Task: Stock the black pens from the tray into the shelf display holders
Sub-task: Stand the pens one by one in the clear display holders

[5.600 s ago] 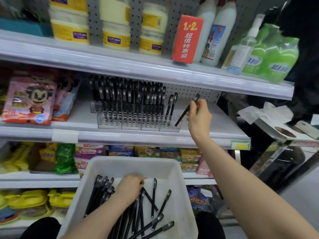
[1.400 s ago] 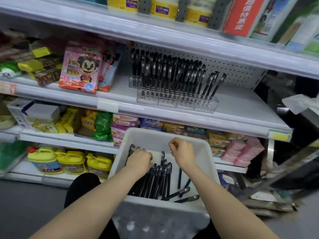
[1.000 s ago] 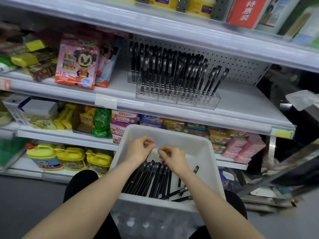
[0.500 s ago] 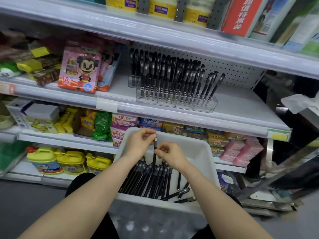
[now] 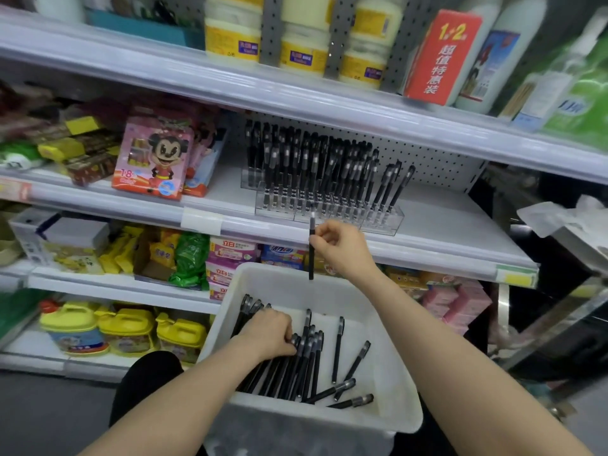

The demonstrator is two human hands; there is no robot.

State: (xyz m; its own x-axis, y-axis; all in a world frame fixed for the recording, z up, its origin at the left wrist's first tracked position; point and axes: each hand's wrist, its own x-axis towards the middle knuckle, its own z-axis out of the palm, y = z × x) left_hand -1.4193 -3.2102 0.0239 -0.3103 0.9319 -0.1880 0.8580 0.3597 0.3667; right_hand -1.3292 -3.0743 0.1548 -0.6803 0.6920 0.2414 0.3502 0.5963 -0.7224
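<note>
One slim black pen (image 5: 311, 258), long axis vertical, lower end over tray (image 5: 396, 394); right hand (image 5: 343, 250) pinches it; left hand (image 5: 268, 337) grips loose pens (image 5: 309, 363).

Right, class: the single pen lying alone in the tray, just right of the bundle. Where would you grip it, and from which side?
Pinch the pen mid-barrel from above, closing on its left and right sides. It lies flat on the tray floor, cap away from the person, with bare floor on both sides, clear of the bundle.

The shelf (image 5: 437, 222) bears clear pen holders (image 5: 378, 222), a pink box (image 5: 153, 159) and perhaps snacks (image 5: 85, 153).
</note>
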